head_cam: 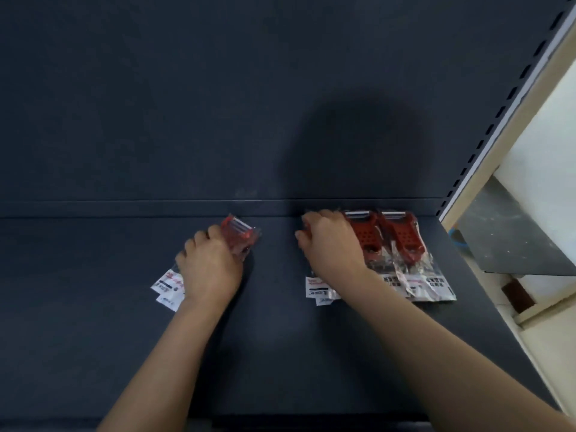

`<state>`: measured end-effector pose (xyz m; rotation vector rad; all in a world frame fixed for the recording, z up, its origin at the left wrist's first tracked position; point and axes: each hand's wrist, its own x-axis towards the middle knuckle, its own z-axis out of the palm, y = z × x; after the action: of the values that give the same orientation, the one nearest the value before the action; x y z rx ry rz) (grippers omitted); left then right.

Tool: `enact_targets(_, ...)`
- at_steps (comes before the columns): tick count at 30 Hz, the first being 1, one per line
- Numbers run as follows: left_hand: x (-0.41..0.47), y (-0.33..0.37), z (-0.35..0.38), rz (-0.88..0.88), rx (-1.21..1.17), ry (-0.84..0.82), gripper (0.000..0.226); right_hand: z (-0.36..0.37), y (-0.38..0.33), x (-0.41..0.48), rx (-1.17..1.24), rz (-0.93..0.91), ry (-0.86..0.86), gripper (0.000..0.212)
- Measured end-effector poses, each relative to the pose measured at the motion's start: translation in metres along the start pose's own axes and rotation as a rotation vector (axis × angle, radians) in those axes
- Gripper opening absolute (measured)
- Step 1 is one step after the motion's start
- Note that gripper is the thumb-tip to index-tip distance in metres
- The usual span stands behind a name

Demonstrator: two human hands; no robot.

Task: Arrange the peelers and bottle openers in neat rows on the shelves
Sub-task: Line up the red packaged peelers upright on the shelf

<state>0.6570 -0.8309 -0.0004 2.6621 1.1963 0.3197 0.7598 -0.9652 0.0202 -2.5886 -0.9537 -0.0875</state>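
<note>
Dark shelf [93,307], left hand [208,269] clamped on a peeler packet [240,235], right hand [330,244] curled over a second packet [318,286]; probably light and slippery, so grab the stiff red body.

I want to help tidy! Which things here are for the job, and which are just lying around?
For the job: left hand gripping tilted peeler packet; right hand holding another packet; two placed packets; shelf.
Lying about: grey board; brown block.
</note>
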Motion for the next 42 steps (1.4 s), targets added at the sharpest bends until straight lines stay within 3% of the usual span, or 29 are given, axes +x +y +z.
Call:
enact_targets(10, 0.006, -0.043, -0.015, -0.072, -0.558, 0.054, 0.029, 0.038, -0.066, 0.001, 0.051, -0.067, -0.167, 0.038)
enact_targets(14, 0.006, -0.064, -0.021, -0.122, -0.561, 0.127, 0.025, 0.053, -0.088, 0.001, 0.095, -0.065, -0.225, 0.054)
enact_targets(20, 0.004, -0.079, -0.028, -0.175, -0.501, 0.063, 0.028, 0.064, -0.113, 0.001, -0.056, -0.014, -0.267, 0.065)
enact_targets(25, 0.003, -0.068, -0.030, -0.106, -0.568, 0.076, 0.020, 0.057, -0.112, -0.003, 0.030, 0.045, -0.241, 0.049)
enact_targets(30, 0.001, -0.031, -0.030, 0.023, -0.668, 0.119, 0.015, 0.024, -0.081, -0.006, 0.068, 0.118, -0.028, 0.046)
enact_targets(35, -0.006, 0.029, -0.019, 0.166, -0.704, 0.037, 0.014, -0.016, -0.024, -0.011, 0.043, 0.240, 0.112, 0.038)
enact_targets(42, -0.016, 0.106, 0.008, 0.199, -0.695, -0.080, 0.018, -0.037, 0.042, -0.016, -0.014, 0.307, 0.077, 0.013)
